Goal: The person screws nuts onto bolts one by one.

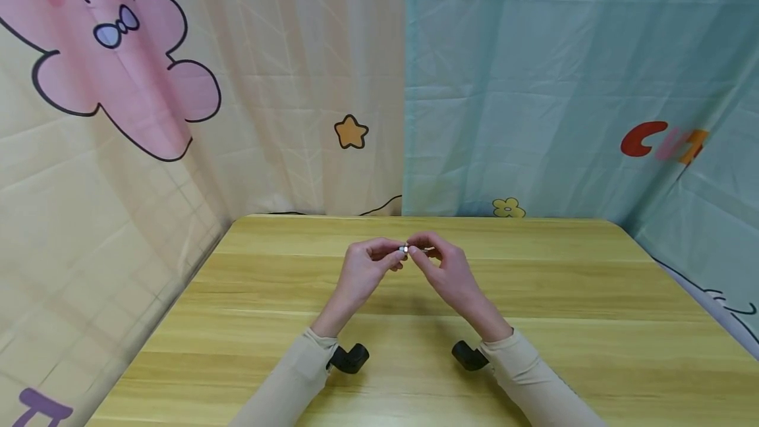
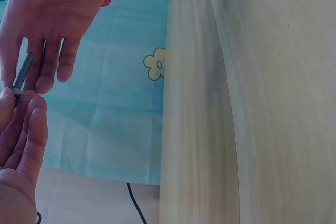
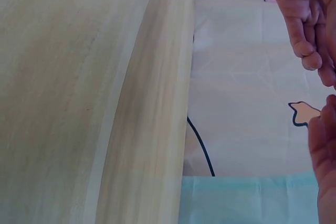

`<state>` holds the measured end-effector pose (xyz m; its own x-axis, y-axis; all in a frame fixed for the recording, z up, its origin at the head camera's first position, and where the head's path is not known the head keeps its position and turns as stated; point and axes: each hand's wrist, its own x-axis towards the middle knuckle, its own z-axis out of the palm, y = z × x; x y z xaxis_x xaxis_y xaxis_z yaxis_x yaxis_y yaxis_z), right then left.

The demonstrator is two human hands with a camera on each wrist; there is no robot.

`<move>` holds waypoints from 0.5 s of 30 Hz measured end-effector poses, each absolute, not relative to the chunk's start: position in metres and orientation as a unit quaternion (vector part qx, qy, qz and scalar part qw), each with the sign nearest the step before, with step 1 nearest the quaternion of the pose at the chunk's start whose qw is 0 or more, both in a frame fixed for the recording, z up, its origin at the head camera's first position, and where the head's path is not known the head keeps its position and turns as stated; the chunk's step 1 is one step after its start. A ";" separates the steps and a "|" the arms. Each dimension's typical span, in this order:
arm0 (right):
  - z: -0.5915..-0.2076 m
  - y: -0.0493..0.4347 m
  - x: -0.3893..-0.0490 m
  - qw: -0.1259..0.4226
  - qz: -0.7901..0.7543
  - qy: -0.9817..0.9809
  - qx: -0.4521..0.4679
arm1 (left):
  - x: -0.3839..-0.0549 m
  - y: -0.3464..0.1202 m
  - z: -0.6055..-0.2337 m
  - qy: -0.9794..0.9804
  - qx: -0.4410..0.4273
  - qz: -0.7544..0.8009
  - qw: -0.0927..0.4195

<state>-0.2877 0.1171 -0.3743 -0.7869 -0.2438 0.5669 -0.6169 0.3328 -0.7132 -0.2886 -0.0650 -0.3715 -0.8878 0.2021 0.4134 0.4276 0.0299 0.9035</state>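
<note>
A small silver metal bolt (image 1: pixel 406 249) is held above the table between both hands. In the left wrist view the bolt's threaded shank (image 2: pixel 24 71) points up toward the right palm, and its wider metal end sits at the fingertips. My left hand (image 1: pixel 366 267) pinches that wider end between thumb and fingers. From the other side, the thumb and index finger of my right hand (image 1: pixel 443 267) pinch the bolt, the other fingers lying loosely behind. Fingertips partly cover the bolt, so whether a separate nut is on it I cannot tell. The right wrist view shows both hands but not the bolt.
Beneath the hands lies a wood-grain table (image 1: pixel 284 348). Printed curtains (image 1: pixel 474 84) stand along its back and sides. A black wrist device (image 1: pixel 351 358) shows at the left sleeve, and another black device (image 1: pixel 468 355) at the right sleeve.
</note>
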 end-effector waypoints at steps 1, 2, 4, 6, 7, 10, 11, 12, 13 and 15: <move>-0.375 0.117 -0.288 0.185 0.515 -0.787 0.283 | -0.289 -0.065 -0.372 -0.712 -0.218 -0.661 0.087; -0.375 0.117 -0.289 0.187 0.517 -0.780 0.297 | -0.289 -0.065 -0.371 -0.712 -0.215 -0.662 0.089; -0.375 0.117 -0.289 0.191 0.518 -0.771 0.318 | -0.289 -0.065 -0.371 -0.710 -0.211 -0.665 0.089; -0.375 0.117 -0.290 0.193 0.514 -0.769 0.326 | -0.290 -0.065 -0.371 -0.708 -0.211 -0.668 0.087; -0.375 0.117 -0.290 0.194 0.513 -0.770 0.326 | -0.290 -0.065 -0.371 -0.707 -0.212 -0.669 0.086; -0.374 0.117 -0.289 0.192 0.510 -0.776 0.318 | -0.291 -0.065 -0.371 -0.704 -0.218 -0.671 0.080; -0.373 0.116 -0.289 0.190 0.508 -0.779 0.315 | -0.291 -0.065 -0.371 -0.705 -0.218 -0.671 0.078; -0.373 0.116 -0.288 0.189 0.507 -0.781 0.312 | -0.290 -0.065 -0.371 -0.704 -0.217 -0.672 0.076; -0.372 0.116 -0.288 0.188 0.505 -0.783 0.310 | -0.290 -0.065 -0.370 -0.704 -0.217 -0.672 0.074; -0.372 0.116 -0.288 0.187 0.503 -0.786 0.307 | -0.288 -0.066 -0.368 -0.705 -0.215 -0.673 0.069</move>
<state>-0.2875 0.1163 -0.3720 -0.7411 -0.2946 0.6034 -0.6713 0.3063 -0.6750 -0.2882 -0.0658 -0.3675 -0.8983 0.2089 0.3865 0.3959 0.0034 0.9183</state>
